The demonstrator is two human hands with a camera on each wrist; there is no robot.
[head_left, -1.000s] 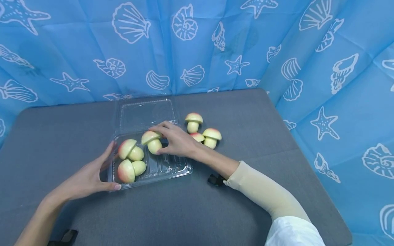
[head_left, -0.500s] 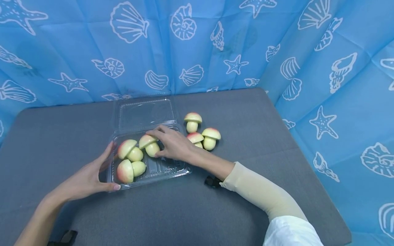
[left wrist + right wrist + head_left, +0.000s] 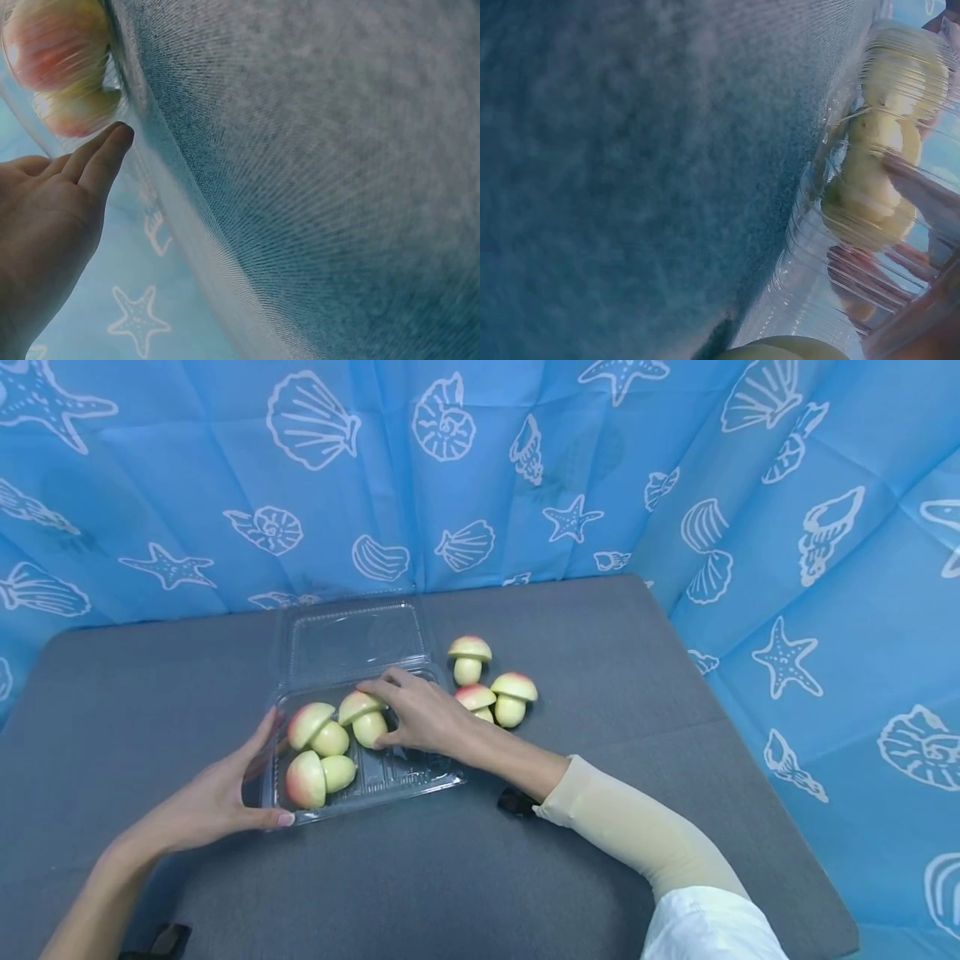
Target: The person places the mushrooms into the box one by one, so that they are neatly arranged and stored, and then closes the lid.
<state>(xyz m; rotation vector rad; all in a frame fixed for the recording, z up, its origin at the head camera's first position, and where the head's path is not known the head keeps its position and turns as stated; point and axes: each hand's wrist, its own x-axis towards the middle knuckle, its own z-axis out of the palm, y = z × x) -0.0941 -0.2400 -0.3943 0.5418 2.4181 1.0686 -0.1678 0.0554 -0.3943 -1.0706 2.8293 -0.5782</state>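
The smooth mushroom-shaped pieces are of a pale yellow-green colour, and on their rounded caps this colour passes softly into pinkish red. The clear plastic box has no colour of its own, and a fine beaded line runs round its lid. I see a plain dark grey table and, behind it, a bright blue curtain with white outlined seashells and starfish. The tight arm sleeve is plain cream, the loose sleeve above it white.
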